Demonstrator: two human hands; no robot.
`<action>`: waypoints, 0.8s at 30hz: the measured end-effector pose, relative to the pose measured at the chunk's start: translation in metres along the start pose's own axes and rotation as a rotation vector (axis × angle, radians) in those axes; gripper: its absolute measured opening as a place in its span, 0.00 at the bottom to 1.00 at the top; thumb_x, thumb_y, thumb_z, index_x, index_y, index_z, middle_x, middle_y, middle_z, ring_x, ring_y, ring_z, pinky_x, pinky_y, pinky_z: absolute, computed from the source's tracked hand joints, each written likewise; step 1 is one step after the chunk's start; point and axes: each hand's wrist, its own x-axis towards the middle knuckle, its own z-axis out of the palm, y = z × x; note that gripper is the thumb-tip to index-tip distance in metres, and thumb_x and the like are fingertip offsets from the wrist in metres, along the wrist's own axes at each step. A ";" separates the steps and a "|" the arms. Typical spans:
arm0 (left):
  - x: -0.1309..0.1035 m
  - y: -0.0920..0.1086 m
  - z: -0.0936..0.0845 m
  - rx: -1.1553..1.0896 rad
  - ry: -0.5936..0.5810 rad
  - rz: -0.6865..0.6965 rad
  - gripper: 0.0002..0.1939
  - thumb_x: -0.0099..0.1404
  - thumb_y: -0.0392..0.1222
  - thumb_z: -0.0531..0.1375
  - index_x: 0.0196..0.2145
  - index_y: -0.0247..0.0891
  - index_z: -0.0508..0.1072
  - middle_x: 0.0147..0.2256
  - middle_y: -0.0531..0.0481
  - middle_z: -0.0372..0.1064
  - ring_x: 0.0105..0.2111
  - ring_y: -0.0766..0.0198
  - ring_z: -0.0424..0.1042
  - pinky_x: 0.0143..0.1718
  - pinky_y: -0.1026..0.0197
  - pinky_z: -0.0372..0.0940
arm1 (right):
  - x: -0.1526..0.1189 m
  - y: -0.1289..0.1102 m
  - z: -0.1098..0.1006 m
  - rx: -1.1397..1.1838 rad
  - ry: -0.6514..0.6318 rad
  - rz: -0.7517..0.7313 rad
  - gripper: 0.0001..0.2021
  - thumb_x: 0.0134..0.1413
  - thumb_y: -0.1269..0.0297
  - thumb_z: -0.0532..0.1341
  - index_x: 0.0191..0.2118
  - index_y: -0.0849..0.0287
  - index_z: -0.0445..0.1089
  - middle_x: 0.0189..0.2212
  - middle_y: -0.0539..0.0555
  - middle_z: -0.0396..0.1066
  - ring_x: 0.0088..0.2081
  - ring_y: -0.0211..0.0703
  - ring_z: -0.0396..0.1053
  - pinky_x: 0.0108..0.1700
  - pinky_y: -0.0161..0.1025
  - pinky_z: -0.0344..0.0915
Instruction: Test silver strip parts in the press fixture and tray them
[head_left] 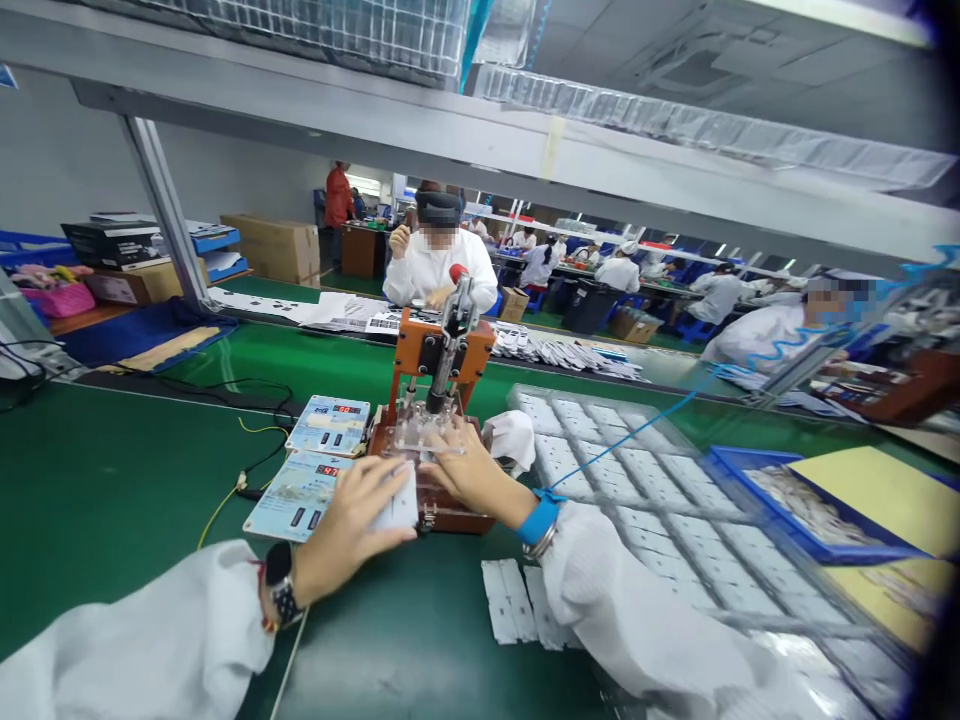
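Observation:
My left hand grips a flat white rectangular panel between its thumb and fingers, just left of the toggle press. My right hand, wearing a blue wrist strap, reaches into the press with its fingers bent at the clear plate. What those fingers pinch is hidden. The toggle press has an orange frame, a brown base and a red-tipped metal lever standing upright. Beside my right forearm lie several white panels on the green table.
Two blue-white display boxes with red digits sit left of the press, with cables around them. A clear tray of white panels fills the right side. Beyond it stands a blue bin. A person in white sits opposite; a shelf beam crosses overhead.

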 end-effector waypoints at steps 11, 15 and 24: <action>0.070 -0.024 0.014 0.020 -0.356 -0.151 0.30 0.64 0.60 0.58 0.60 0.48 0.65 0.61 0.45 0.61 0.61 0.40 0.54 0.61 0.36 0.47 | -0.106 0.053 -0.037 -0.114 0.025 0.243 0.16 0.65 0.56 0.49 0.50 0.58 0.66 0.56 0.63 0.60 0.54 0.57 0.58 0.52 0.53 0.61; 0.083 -0.021 0.013 -0.017 -0.428 -0.137 0.33 0.65 0.66 0.53 0.62 0.50 0.62 0.58 0.48 0.66 0.58 0.46 0.62 0.59 0.47 0.56 | -0.133 0.099 -0.037 -0.109 0.002 0.659 0.16 0.65 0.56 0.49 0.53 0.57 0.63 0.55 0.58 0.63 0.54 0.50 0.60 0.56 0.47 0.59; 0.087 -0.014 0.008 -0.020 -0.491 -0.089 0.31 0.68 0.66 0.45 0.60 0.48 0.66 0.54 0.51 0.70 0.57 0.53 0.65 0.57 0.55 0.61 | -0.162 0.230 -0.037 -0.207 -0.225 1.308 0.24 0.64 0.53 0.49 0.58 0.63 0.62 0.52 0.69 0.65 0.54 0.66 0.63 0.53 0.58 0.58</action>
